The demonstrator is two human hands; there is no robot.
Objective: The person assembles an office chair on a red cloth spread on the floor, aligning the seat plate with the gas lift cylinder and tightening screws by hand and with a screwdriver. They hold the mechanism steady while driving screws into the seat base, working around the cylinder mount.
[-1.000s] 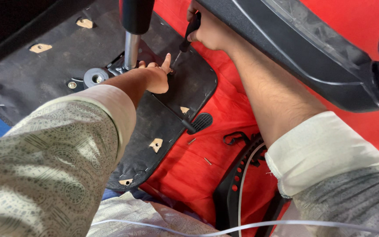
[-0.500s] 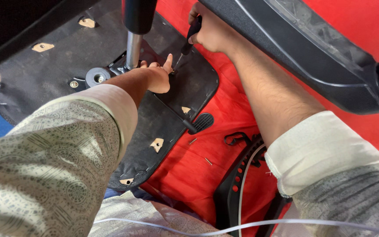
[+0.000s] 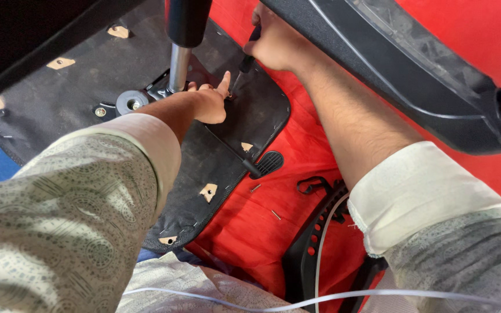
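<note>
An upturned office chair seat [image 3: 71, 93], covered in black fabric, lies in front of me. A metal mounting plate and a chrome gas cylinder [image 3: 178, 68] stand at its middle. My left hand [image 3: 209, 101] rests on the plate beside the cylinder, its index finger stretched toward the spot where the tool tip lands. My right hand [image 3: 276, 40] is closed around the dark handle of a screwdriver [image 3: 243, 65], whose shaft points down at the plate next to my left fingertip.
A black chair leg [image 3: 413, 75] of the star base crosses overhead at the upper right. A black lever paddle [image 3: 267, 164], two loose screws [image 3: 264, 200], a black plastic part [image 3: 311, 243] and a white cable lie on the red surface.
Both hands stay at the plate; the view has shifted slightly and the screwdriver has barely moved.
</note>
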